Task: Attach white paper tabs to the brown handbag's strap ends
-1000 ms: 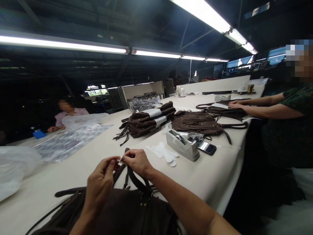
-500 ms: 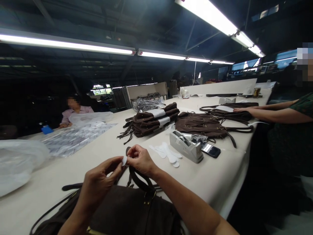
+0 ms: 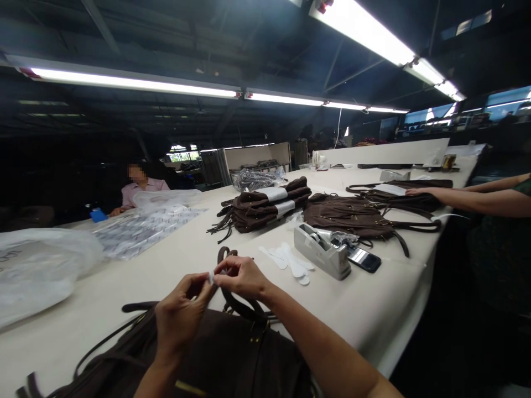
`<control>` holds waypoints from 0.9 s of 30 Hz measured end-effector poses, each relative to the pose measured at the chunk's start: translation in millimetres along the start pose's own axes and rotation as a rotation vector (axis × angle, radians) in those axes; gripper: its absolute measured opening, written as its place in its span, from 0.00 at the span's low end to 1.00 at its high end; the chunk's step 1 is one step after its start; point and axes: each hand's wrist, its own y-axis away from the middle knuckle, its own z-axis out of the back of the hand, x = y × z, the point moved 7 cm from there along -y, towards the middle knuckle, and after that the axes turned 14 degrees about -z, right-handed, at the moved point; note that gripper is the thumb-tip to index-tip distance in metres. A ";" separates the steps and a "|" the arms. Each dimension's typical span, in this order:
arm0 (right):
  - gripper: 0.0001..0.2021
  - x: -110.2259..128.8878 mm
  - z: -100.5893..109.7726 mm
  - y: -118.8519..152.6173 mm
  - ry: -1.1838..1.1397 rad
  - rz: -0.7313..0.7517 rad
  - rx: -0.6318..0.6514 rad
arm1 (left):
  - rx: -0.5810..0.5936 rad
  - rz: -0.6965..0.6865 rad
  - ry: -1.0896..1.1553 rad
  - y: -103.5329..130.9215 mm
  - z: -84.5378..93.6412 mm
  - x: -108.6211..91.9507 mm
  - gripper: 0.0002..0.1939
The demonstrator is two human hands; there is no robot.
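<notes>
Long matte cream table (image 3: pixel 373 309) is spread w/ soft dark-brown bag (image 3: pixel 215 359) at near edge. Grey blocky tape dispenser (image 3: pixel 321 251) & flat white paper shapes (image 3: pixel 286 260) lie beyond. Small white tab (image 3: pixel 211 276) is pinched between left hand (image 3: pixel 182 318) & right hand (image 3: pixel 240 276), fingertips closed on it, above bag's curved strap (image 3: pixel 236 301).

Long pale table (image 3: pixel 385 309) — brown bags (image 3: pixel 352 213), tape dispenser (image 3: pixel 321 251), phone (image 3: pixel 365 258), plastic sheets (image 3: pixel 141 229).

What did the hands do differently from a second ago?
Little changed. The left hand and right hand drew closer and now pinch the small white sticker together above the brown bag's handle. The camera view swung slightly. The tape dispenser and phone stayed put.
</notes>
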 end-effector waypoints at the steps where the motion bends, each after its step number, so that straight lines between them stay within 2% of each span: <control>1: 0.08 1.7 -0.5 0.8 0.056 0.031 -0.024 | -0.004 0.014 -0.008 -0.4 0.3 -0.9 0.19; 4: 0.06 2.1 -1.7 0.4 0.121 0.100 -0.111 | -0.002 0.002 -0.048 -1.3 1.2 -7.0 0.20; 7: 0.05 -5.1 -2.2 -3.9 0.107 0.068 -0.140 | -0.012 0.021 -0.130 -0.5 2.7 -7.9 0.18; 10: 0.06 -6.1 2.0 -5.3 0.156 0.068 -0.191 | -0.025 0.201 -0.084 2.7 1.5 5.3 0.17; 14: 0.07 -5.2 4.8 -5.1 0.190 0.052 -0.226 | -0.150 0.525 0.419 8.3 -10.3 20.9 0.23; 16: 0.07 -6.6 5.2 -5.2 0.162 0.033 -0.237 | -0.221 0.659 0.659 10.2 -18.4 21.4 0.20; 18: 0.07 -7.3 6.7 -5.3 0.151 0.039 -0.264 | -0.252 0.769 0.808 12.1 -25.4 20.1 0.18; 20: 0.07 -8.4 8.6 -6.3 0.143 0.047 -0.278 | -0.262 0.793 0.881 11.1 -27.5 18.7 0.16; 24: 0.07 -10.6 12.1 -10.0 0.122 0.038 -0.267 | -0.281 0.682 0.750 4.9 -15.1 19.4 0.17; 26: 0.08 -10.6 14.3 -11.2 0.143 0.023 -0.275 | -0.287 0.678 0.718 3.6 -11.4 19.0 0.17; 27: 0.08 -11.4 16.1 -12.0 0.149 0.001 -0.280 | -0.280 0.701 0.769 3.2 -13.2 18.0 0.16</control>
